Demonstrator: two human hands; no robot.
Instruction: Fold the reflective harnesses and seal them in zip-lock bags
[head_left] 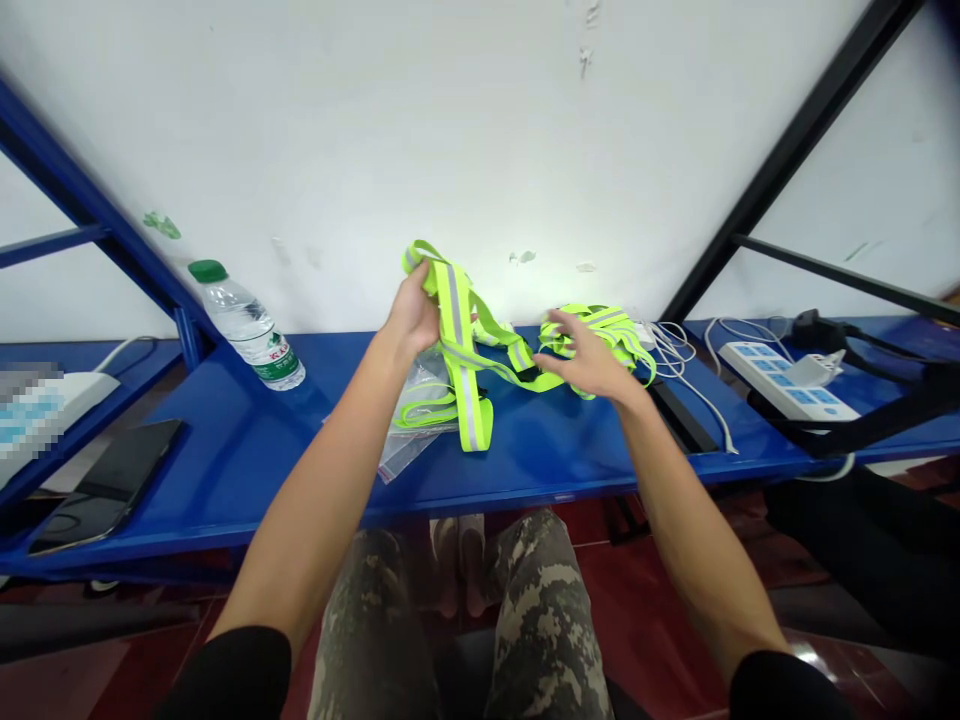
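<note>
My left hand (pixel 414 312) is closed round a neon-yellow reflective strap (pixel 453 310) with a grey stripe, lifted above the blue shelf (pixel 315 440). Its loops hang down, and one length runs right, past a small black buckle (pixel 529 374). Fingers spread, my right hand (pixel 589 355) is over that length, beside a heap of similar reflective straps (pixel 611 330); whether it touches them I cannot tell. Below my left hand lies a clear plastic bag (pixel 420 385) with more yellow strap in or under it.
A water bottle (pixel 251 330) with a green cap stands at the left. Further left lies a dark phone (pixel 109 485). White cables (pixel 679 355) and a black bar (pixel 682 420) are right of the heap. A white power strip (pixel 787 380) sits beyond the black post (pixel 750 220).
</note>
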